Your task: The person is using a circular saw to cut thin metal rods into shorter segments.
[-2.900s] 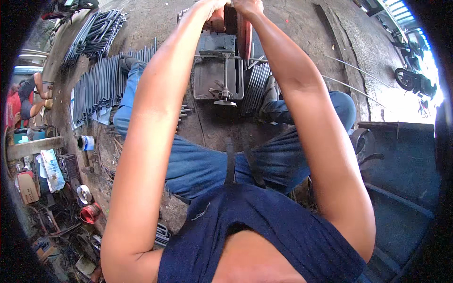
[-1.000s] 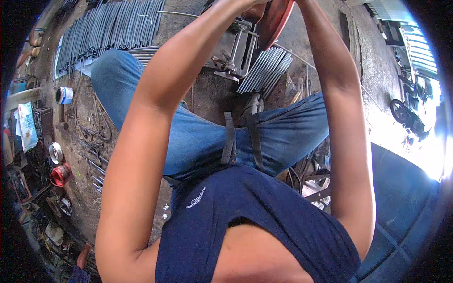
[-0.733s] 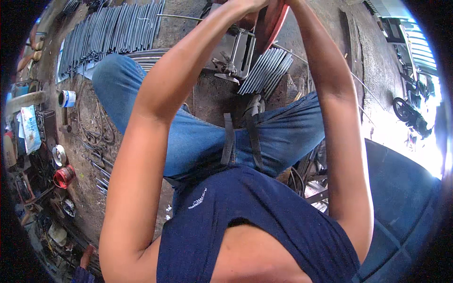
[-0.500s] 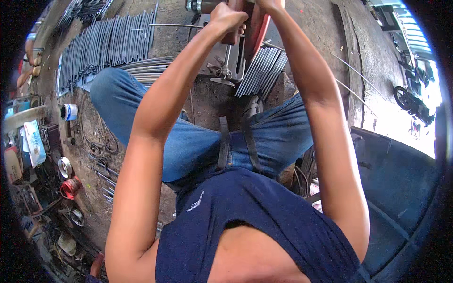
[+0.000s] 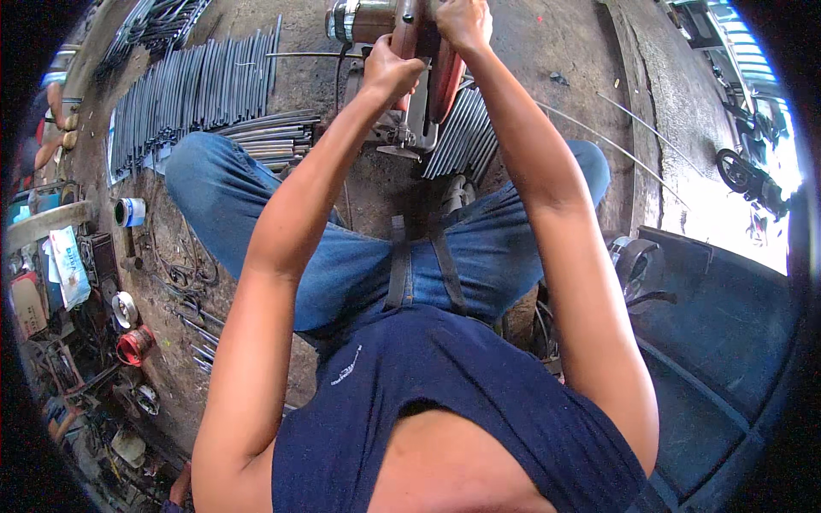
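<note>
Ahead of me on the floor stands a cut-off saw with a round motor [image 5: 366, 20], a reddish-brown guard [image 5: 447, 79] and a metal base [image 5: 416, 128]. The fingers of my left hand [image 5: 392, 70] are wrapped round a reddish-brown part on the saw's left side. My right hand [image 5: 464, 24] is closed on the top of the saw, just above the guard; part of its grip is hidden. A long thin rod [image 5: 315, 55] reaches the saw from the left. My forearms hide part of the base and its clamp [image 5: 398, 152].
Many dark metal rods [image 5: 201, 94] lie in rows at the left, with more rods [image 5: 466, 132] right of the base. Long rods [image 5: 616, 154] cross the floor at right. A white-and-blue can [image 5: 130, 212], a red can [image 5: 134, 345] and a blue metal panel [image 5: 718, 342] are nearby.
Both hands and the saw's upper part now appear lower and a little further left, nearer to me. The grips stay closed. The whole view has also shifted slightly.
</note>
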{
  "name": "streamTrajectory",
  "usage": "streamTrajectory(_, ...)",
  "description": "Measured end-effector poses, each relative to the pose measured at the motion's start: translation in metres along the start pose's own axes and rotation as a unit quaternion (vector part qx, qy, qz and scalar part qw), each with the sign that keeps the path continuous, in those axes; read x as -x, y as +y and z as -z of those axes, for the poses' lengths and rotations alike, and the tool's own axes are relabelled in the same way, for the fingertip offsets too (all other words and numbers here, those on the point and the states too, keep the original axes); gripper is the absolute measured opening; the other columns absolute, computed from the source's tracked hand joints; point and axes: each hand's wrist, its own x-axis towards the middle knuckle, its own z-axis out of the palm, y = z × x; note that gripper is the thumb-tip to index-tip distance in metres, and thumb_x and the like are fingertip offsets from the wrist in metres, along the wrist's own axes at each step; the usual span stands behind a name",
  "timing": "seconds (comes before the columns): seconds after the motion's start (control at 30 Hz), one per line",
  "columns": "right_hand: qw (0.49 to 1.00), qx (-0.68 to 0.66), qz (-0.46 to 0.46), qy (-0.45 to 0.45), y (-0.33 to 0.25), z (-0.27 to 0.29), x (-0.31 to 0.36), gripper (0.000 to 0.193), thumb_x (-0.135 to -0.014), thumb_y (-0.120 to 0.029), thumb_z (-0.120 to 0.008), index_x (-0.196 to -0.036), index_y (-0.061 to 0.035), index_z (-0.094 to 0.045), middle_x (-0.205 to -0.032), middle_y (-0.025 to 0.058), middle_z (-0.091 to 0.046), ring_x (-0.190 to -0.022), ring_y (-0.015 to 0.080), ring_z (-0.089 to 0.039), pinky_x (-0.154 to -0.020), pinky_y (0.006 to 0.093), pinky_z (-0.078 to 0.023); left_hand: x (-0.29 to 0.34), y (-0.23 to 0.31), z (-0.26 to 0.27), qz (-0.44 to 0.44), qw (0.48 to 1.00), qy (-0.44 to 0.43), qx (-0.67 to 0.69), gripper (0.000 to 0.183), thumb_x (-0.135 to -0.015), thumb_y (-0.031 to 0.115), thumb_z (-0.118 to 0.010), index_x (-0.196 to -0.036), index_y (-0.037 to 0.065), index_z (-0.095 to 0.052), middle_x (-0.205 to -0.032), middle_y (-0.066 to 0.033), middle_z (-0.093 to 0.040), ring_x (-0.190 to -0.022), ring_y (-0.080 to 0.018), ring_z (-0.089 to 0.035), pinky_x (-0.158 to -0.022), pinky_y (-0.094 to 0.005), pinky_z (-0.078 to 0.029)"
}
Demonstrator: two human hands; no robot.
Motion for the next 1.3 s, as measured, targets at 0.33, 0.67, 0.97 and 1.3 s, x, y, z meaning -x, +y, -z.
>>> streamTrajectory(0.33, 0.999, -0.002, 0.027, 0.026, -0.003, 0.004, 0.024, 0.072, -0.088, -0.018, -0.052, -0.151, -0.0170, -0.018, -0.105, 0.0338, -0.058, -0.092, 0.0476, -0.062, -0.081, 0.0529, -0.051, 0.014, -0.016, -0.007, -0.005, 0.999, 0.051, 0.013, 0.079, -0.066, 0.009, -0.064, -0.140, 0.003, -0.035, -0.076, -0.0130, -0.065, -0.054, -0.0179, -0.062, -0.049, -0.0321, -0.052)
streamTrajectory(0.67, 1.000, -0.004, 0.018, 0.007, -0.005, 0.009, 0.036, 0.073, -0.089, -0.019, -0.050, -0.152, -0.0198, -0.014, -0.093, 0.0349, -0.060, -0.085, 0.0493, -0.062, -0.078, 0.0538, -0.051, 0.019, -0.029, -0.010, 0.033, 0.996, 0.054, 0.071, 0.086, -0.066, 0.006, -0.064, -0.143, -0.003, -0.028, -0.081, -0.0188, -0.067, -0.055, -0.0182, -0.066, -0.050, -0.0308, -0.053)
streamTrajectory(0.97, 0.999, 0.033, 0.030, 0.030, 0.012, -0.015, 0.044, 0.071, -0.090, -0.017, -0.047, -0.152, -0.0136, -0.012, -0.096, 0.0364, -0.060, -0.083, 0.0490, -0.062, -0.076, 0.0548, -0.051, 0.028, -0.051, -0.008, 0.011, 0.999, 0.045, 0.000, 0.089, -0.065, 0.010, -0.066, -0.144, -0.004, -0.028, -0.071, -0.0139, -0.066, -0.053, -0.0173, -0.063, -0.049, -0.0316, -0.052)
streamTrajectory(1.3, 0.983, -0.045, 0.159, 0.076, 0.014, -0.011, 0.058, 0.079, -0.085, 0.000, -0.044, -0.153, -0.0088, -0.006, -0.147, 0.0163, -0.038, -0.092, 0.0437, -0.059, -0.085, 0.0461, -0.048, 0.035, -0.069, -0.011, -0.003, 0.997, 0.068, 0.023, 0.092, -0.063, 0.010, -0.066, -0.145, -0.004, -0.026, -0.072, -0.0144, -0.065, -0.052, -0.0175, -0.063, -0.050, -0.0321, -0.053)
